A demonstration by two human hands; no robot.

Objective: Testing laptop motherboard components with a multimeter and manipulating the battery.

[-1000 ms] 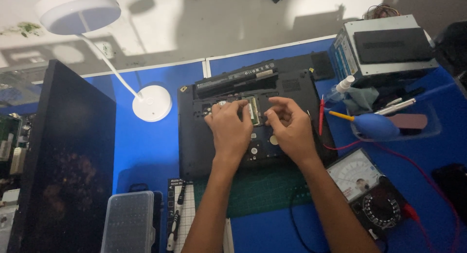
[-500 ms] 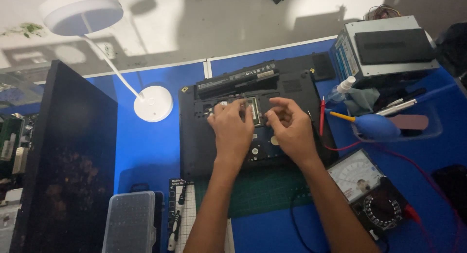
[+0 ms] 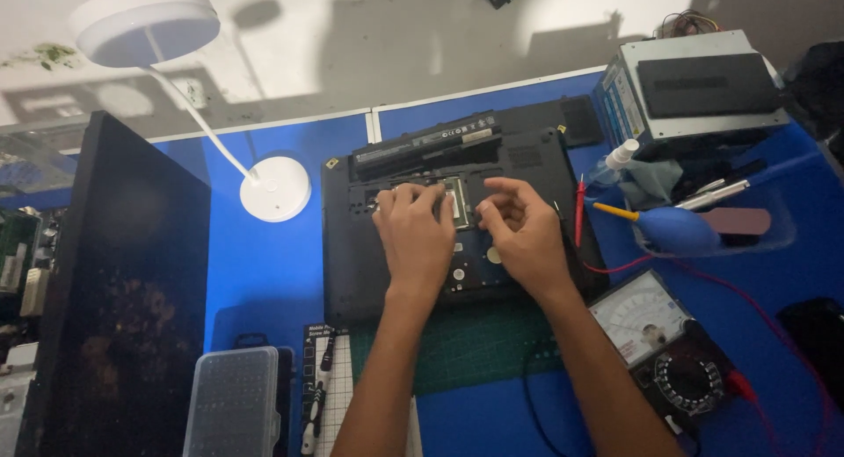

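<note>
So in the head view, both hands are sitting on an upside-down black laptop (image 3: 440,237) that's lying around the middle of the blue tabletop (image 3: 264,281), closer to the far edge. The left hand (image 3: 413,233) is lying flat over the opened bay with its fingers spread and pressing down on the innards, not wrapped around anything. The right hand (image 3: 523,233) is resting just beside it, fingers curled in and pinching together over the same bay. Can't tell if there's something tiny between the fingertips, it's too small to see. A green memory stick (image 3: 454,200) is peeking out between the two hands.

Along the laptop's far side a long black battery (image 3: 422,145) is sitting. A white desk lamp (image 3: 274,187) is standing near the laptop's left side, its head hanging over the far left corner. By the right edge an analog multimeter (image 3: 655,334) is lying, with a blue air blower (image 3: 677,230) further back and a grey box-shaped unit (image 3: 694,88) in the far right corner. A green cutting mat (image 3: 475,351) is poking out under the laptop's near edge, and a clear screw box (image 3: 233,404) is sitting at the near edge on the left beside a dark panel (image 3: 114,290).
</note>
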